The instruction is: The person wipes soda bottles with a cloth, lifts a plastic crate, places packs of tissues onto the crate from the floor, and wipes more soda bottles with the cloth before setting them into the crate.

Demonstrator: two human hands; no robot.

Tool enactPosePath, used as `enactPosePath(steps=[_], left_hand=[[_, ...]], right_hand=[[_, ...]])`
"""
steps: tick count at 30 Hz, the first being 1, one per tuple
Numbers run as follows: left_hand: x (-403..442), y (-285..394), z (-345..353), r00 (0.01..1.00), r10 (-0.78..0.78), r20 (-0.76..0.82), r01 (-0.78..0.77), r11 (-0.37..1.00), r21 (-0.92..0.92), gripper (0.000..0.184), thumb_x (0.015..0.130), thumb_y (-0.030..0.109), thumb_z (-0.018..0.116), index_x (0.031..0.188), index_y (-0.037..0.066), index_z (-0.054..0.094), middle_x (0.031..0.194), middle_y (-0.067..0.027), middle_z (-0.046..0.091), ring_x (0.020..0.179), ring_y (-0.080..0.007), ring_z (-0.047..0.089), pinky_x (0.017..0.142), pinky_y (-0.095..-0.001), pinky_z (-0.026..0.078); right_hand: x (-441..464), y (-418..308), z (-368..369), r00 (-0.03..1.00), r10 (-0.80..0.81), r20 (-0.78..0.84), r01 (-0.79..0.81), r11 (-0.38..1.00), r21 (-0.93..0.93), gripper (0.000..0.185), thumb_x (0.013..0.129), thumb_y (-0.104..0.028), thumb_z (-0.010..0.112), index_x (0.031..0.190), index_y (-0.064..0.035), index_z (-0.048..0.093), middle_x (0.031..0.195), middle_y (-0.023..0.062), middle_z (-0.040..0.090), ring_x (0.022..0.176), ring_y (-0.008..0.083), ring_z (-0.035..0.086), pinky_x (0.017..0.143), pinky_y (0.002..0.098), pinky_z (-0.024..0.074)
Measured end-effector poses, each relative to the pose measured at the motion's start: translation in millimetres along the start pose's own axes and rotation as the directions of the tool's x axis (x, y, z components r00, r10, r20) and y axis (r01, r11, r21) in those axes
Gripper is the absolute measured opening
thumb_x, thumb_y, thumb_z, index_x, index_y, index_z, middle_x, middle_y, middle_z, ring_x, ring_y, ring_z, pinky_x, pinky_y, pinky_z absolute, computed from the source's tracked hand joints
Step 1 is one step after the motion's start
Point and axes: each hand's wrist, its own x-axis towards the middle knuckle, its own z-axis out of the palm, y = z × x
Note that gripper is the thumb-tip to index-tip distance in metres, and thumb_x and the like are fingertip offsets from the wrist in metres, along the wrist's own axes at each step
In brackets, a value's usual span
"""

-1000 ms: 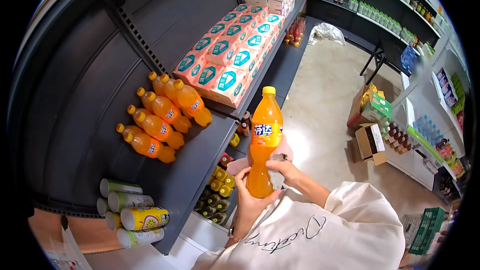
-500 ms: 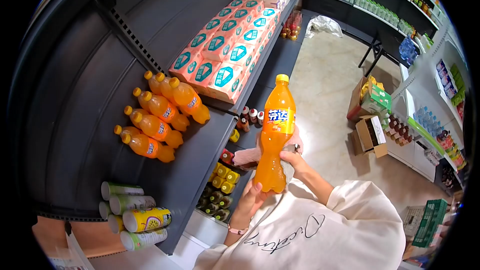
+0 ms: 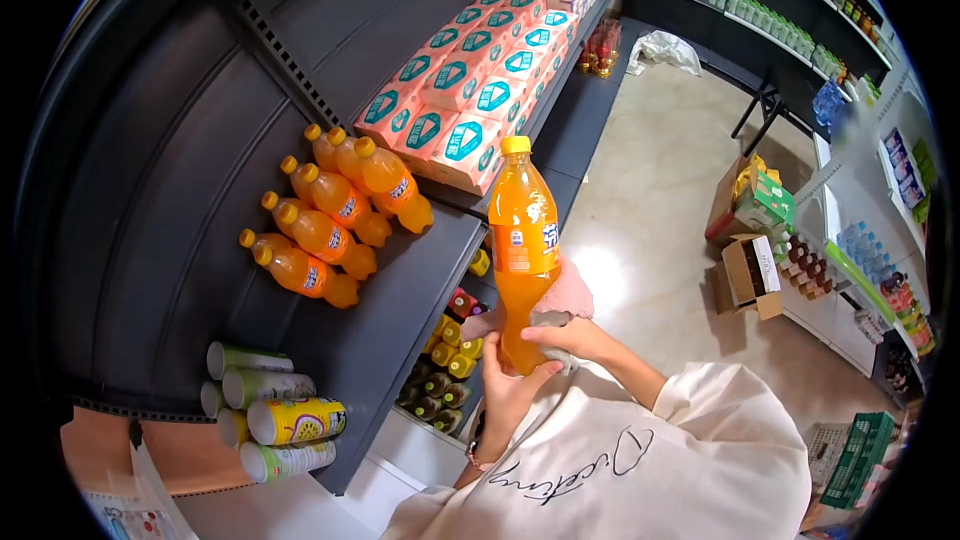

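Observation:
An orange soda bottle (image 3: pixel 522 230) with a yellow cap stands nearly upright in front of me. Its base is gripped by my left hand (image 3: pixel 512 385), thumb across the bottom. My right hand (image 3: pixel 580 342) closes on its lower right side, with the thumb against the bottle. A pink and grey cloth (image 3: pixel 568 292) is bunched behind the bottle at my right hand; the bottle and hand hide part of it. On the dark shelf (image 3: pixel 400 290) to the left, several matching soda bottles (image 3: pixel 325 230) stand in rows.
Pink tissue packs (image 3: pixel 465 90) are stacked farther along the shelf, and cans (image 3: pixel 290 420) stand nearer. Yellow-capped bottles (image 3: pixel 455 345) sit on a lower level. Open cardboard boxes (image 3: pixel 748 275) rest on the floor to the right, with a green crate (image 3: pixel 858 460) nearer me.
The bottle has turned in my hands, so its front logo now faces right and the side print shows. It has shifted slightly left, and my left hand has moved up around its base.

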Motion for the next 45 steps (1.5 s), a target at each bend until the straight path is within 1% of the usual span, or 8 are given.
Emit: enactPosePath(steps=[4,10,15,18,28,35,38,45], left_hand=[[-3,12,-16,0.977,0.210,-0.032,-0.148,0.779,0.609,0.089,0.059,0.036,0.086,0.119,0.002,0.030,0.113,-0.0128,0.042,0.105,-0.0229,0.044,0.091,-0.0356,0.038],[12,36,-44,0.901,0.306,-0.308,-0.277,0.951,0.135,0.063,0.088,0.051,0.049,0.126,0.002,0.035,0.125,-0.0145,0.043,0.120,-0.0251,0.041,0.105,-0.0399,0.027],[32,30,-60,0.986,0.070,0.152,0.005,0.895,-0.445,0.104,0.064,0.056,0.075,0.139,0.003,0.026,0.130,-0.0183,0.046,0.123,-0.0295,0.043,0.105,-0.0395,0.033],[29,25,-60,0.991,0.135,-0.002,-0.111,0.804,-0.584,0.092,0.065,0.048,0.076,0.134,0.003,0.035,0.118,-0.0161,0.055,0.119,-0.0303,0.047,0.102,-0.0398,0.037],[19,49,-32,0.797,0.345,-0.496,-0.514,0.818,-0.256,0.084,0.068,0.045,0.071,0.132,0.005,0.033,0.112,-0.0126,0.050,0.112,-0.0271,0.048,0.108,-0.0404,0.031],[8,39,-48,0.418,0.740,-0.526,-0.697,0.633,0.337,0.091,0.067,0.050,0.072,0.133,0.006,0.028,0.116,-0.0126,0.044,0.111,-0.0269,0.046,0.108,-0.0420,0.031],[3,40,-55,0.409,0.826,-0.387,-0.614,0.563,0.554,0.096,0.067,0.055,0.072,0.134,0.006,0.023,0.116,-0.0145,0.042,0.108,-0.0291,0.047,0.100,-0.0427,0.038],[19,26,-72,0.448,0.833,-0.324,-0.571,0.546,0.614,0.094,0.071,0.050,0.070,0.134,0.004,0.018,0.116,-0.0158,0.041,0.105,-0.0297,0.047,0.092,-0.0413,0.041]], right_hand=[[2,-1,8,0.994,0.107,-0.003,-0.107,0.993,0.041,0.036,0.078,-0.034,0.071,0.098,-0.0053,0.063,0.093,0.0006,0.061,0.085,0.0092,0.054,0.074,0.0249,0.0450],[3,-16,-1,0.958,-0.032,0.285,-0.015,0.987,0.163,0.052,0.072,-0.022,0.076,0.116,-0.0041,0.053,0.109,0.0050,0.058,0.104,0.0159,0.053,0.089,0.0295,0.0429],[19,-14,-5,0.746,0.367,0.556,-0.295,0.930,-0.219,0.062,0.069,-0.022,0.078,0.120,-0.0007,0.050,0.114,0.0066,0.056,0.108,0.0163,0.050,0.093,0.0299,0.0396],[29,-9,7,0.634,0.432,0.641,-0.263,0.900,-0.347,0.068,0.068,-0.027,0.079,0.123,-0.0007,0.048,0.114,0.0077,0.056,0.104,0.0178,0.051,0.092,0.0293,0.0402],[29,-38,10,0.756,-0.083,0.649,0.372,0.871,-0.322,0.044,0.072,-0.029,0.077,0.104,-0.0043,0.060,0.097,0.0050,0.062,0.090,0.0133,0.055,0.082,0.0262,0.0445],[26,-9,28,0.958,0.064,0.279,-0.047,0.997,-0.068,0.045,0.083,-0.035,0.067,0.111,-0.0009,0.058,0.107,0.0042,0.060,0.098,0.0109,0.054,0.084,0.0250,0.0448],[43,31,46,0.913,0.300,0.276,-0.379,0.875,0.302,0.051,0.087,-0.041,0.059,0.122,-0.0036,0.052,0.118,0.0058,0.056,0.105,0.0107,0.051,0.090,0.0252,0.0417],[55,22,53,0.952,0.223,0.208,-0.297,0.837,0.460,0.045,0.092,-0.035,0.051,0.123,-0.0026,0.049,0.117,0.0085,0.056,0.104,0.0177,0.055,0.089,0.0311,0.0449]])
